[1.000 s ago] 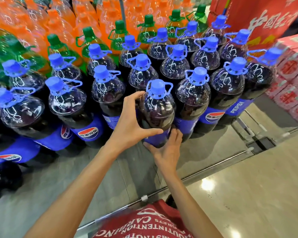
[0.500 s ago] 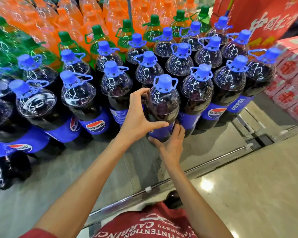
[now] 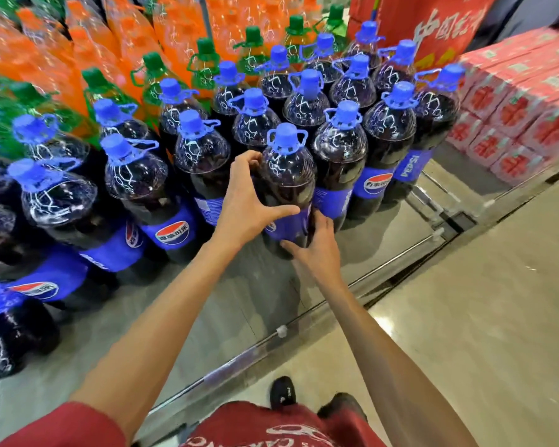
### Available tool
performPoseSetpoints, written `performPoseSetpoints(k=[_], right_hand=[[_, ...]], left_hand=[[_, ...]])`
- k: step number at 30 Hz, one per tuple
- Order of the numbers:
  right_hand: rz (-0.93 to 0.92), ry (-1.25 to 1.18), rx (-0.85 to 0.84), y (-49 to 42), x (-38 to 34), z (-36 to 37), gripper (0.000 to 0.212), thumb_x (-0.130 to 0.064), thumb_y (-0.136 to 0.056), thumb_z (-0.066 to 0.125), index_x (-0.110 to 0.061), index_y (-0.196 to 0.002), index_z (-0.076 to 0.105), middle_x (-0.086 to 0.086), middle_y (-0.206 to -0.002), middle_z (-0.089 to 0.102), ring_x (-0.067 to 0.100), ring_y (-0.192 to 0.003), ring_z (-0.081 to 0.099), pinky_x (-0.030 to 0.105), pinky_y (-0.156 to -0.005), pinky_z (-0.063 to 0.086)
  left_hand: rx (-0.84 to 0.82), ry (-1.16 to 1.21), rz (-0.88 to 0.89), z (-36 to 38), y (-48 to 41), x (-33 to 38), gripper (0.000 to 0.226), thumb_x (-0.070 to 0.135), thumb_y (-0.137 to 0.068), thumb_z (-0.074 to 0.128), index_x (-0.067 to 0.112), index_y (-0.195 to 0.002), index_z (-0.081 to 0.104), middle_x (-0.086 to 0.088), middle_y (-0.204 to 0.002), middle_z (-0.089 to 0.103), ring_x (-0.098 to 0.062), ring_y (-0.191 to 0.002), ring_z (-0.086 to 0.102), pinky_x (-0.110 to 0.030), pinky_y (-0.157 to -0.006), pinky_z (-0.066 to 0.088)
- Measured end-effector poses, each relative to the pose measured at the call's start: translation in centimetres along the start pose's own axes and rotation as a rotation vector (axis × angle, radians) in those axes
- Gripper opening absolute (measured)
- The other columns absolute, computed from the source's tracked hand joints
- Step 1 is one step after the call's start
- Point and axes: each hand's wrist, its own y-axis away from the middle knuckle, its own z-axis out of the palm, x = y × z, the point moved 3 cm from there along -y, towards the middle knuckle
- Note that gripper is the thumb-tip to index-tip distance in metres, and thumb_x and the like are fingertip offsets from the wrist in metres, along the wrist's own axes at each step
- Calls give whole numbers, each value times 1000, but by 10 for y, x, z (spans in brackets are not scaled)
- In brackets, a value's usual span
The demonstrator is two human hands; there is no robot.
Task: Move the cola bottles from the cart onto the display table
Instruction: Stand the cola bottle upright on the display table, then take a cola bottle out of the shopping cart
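A large cola bottle [image 3: 288,175] with a blue cap and blue label stands at the front of the grey display table [image 3: 117,321], in line with several other cola bottles. My left hand [image 3: 249,201] wraps around its left side, thumb across the label. My right hand [image 3: 317,246] holds its lower right side near the base, fingers reaching behind it. Another cola bottle [image 3: 339,162] stands right beside it, touching. The cart is out of view.
Green-capped bottles [image 3: 204,59] and orange soda bottles [image 3: 46,50] fill the back of the table. Stacked pink drink cartons [image 3: 523,101] stand at the right. A metal rail [image 3: 397,262] edges the table, with shiny floor [image 3: 465,317] below. My shoes [image 3: 283,391] are near the table's front.
Both hands slid the bottle slightly back and right against the row. My right hand moved further round its base. The camera drew back a little.
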Motion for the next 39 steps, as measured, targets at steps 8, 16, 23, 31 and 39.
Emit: performPoseSetpoints(k=[8,16,23,31,39], right_hand=[[129,201,-228,23,21,-41,58,-32,-89,75,-10,-139,53,12,-130,58,26,-122,56,36,-99,43],[277,551,-393,100,34,-134,60,-36,-99,61,-9,-149,42,14,-146,48,31,-135,46,38,-105,39],[474,663,-260,215,50,-206,58,-44,-96,62,-14,-143,46,15,-141,51,35,-128,49,46,-102,47],[709,740,-83,362,67,-255,62,-44,-98,61,-13,-148,40,14,-146,44,34,-134,43,45,-106,40],[909,681,35,500,74,-265,63,-44,-96,62,-12,-147,42,14,-144,47,33,-132,45,43,-103,41]], left_hand=[[37,-24,25,-14,28,6,67,16,-78,86,16,-133,47,-2,-130,51,-17,-112,60,-38,-96,55],[-449,-655,300,53,75,48,49,31,-86,72,12,-129,57,-16,-115,57,-40,-106,55,-51,-79,52],[-894,-928,451,127,137,116,58,47,-96,58,20,-145,41,-12,-140,48,-36,-130,46,-49,-101,43],[-1000,-880,799,166,242,202,53,43,-102,49,18,-147,40,-12,-140,48,-36,-131,46,-49,-104,41],[-1053,-914,1054,192,366,261,57,49,-100,51,21,-148,36,-9,-143,48,-33,-131,48,-48,-104,42]])
